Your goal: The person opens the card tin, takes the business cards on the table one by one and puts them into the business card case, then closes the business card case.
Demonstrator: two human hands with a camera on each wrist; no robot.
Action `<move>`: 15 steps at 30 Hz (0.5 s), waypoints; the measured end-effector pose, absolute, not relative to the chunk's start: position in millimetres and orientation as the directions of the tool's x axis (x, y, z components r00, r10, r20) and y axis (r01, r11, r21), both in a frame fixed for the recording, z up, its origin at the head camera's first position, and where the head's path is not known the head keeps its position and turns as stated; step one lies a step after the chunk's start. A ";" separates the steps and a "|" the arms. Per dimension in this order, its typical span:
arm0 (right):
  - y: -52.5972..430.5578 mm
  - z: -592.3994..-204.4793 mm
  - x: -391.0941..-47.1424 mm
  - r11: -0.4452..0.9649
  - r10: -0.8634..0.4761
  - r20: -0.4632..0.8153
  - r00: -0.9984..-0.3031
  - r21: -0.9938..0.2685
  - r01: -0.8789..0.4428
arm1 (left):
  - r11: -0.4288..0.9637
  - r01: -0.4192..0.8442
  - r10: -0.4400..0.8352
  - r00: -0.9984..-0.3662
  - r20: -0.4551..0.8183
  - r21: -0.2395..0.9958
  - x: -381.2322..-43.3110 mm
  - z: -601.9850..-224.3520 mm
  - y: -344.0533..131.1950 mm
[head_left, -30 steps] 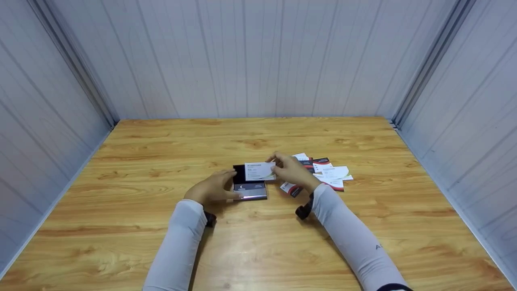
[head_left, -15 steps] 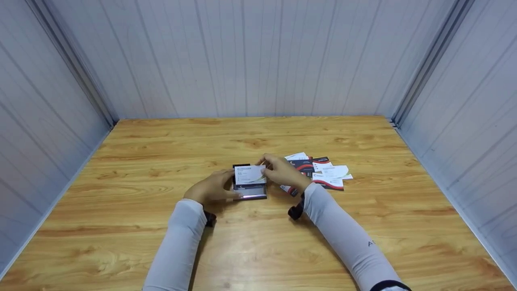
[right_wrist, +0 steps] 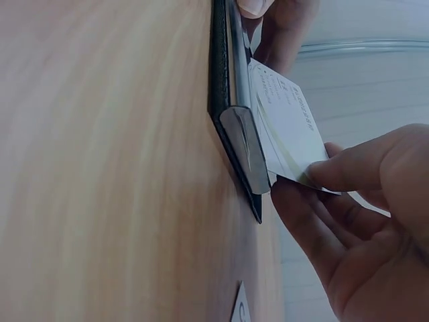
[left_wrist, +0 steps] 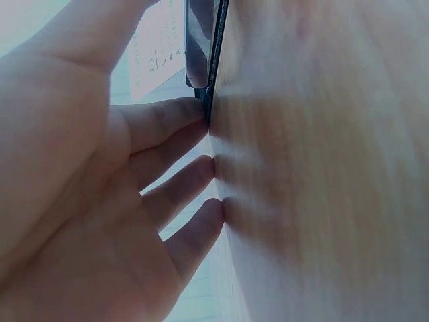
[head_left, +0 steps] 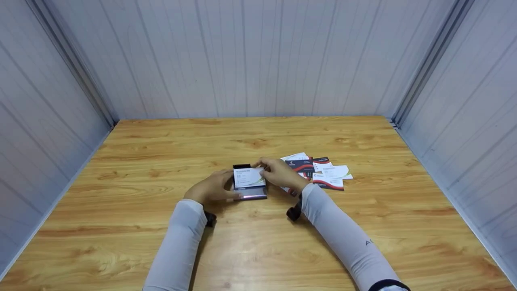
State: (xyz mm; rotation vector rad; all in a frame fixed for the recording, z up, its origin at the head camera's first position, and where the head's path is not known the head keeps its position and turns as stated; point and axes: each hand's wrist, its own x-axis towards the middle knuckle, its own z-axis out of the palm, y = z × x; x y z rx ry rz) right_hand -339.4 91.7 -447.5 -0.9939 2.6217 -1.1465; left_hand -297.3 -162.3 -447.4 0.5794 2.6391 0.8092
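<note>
A business card (head_left: 247, 178), white with a green curve, is tilted over an open business card case (head_left: 255, 193). My right hand (head_left: 279, 173) pinches the card by its right end, thumb on the printed face and fingers behind, as the right wrist view shows. There the card's lower edge meets the top of the black-and-silver case (right_wrist: 224, 74). My left hand (head_left: 210, 187) holds the case at its left side, thumb on the front part and forefinger at the back edge. In the left wrist view its other fingers (left_wrist: 191, 231) rest on the table, fairly straight.
Several loose business cards (head_left: 329, 182), red, black and white, lie overlapping on the wooden table (head_left: 258, 246) right of the case, partly behind my right hand. White panel walls (head_left: 258, 60) enclose the table at the back and both sides.
My right hand has brought the card left and slightly toward me, from past the case's right edge to over the case. My left hand and the case have stayed put.
</note>
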 end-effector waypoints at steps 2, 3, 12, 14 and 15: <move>90.7 -447.1 -339.7 0.498 -0.609 0.158 -0.777 -0.687 -0.529 | 0.755 0.285 0.466 -0.866 -0.178 0.591 -297.5 -447.7 -162.3; 90.2 -446.8 -339.7 0.499 -0.608 0.159 -0.778 -0.685 -0.531 | 0.753 0.287 0.468 -0.866 -0.176 0.592 -297.5 -447.7 -162.3; 87.5 -451.1 -341.3 0.512 -0.604 0.150 -0.783 -0.681 -0.524 | 0.764 0.262 0.446 -0.875 -0.190 0.589 -295.7 -445.2 -161.2; 87.0 -452.7 -341.8 0.510 -0.609 0.146 -0.780 -0.680 -0.526 | 0.774 0.253 0.436 -0.878 -0.198 0.581 -295.2 -444.7 -161.5; 86.8 -453.2 -341.8 0.509 -0.615 0.145 -0.775 -0.678 -0.530 | 0.779 0.249 0.431 -0.879 -0.202 0.576 -295.2 -444.8 -161.6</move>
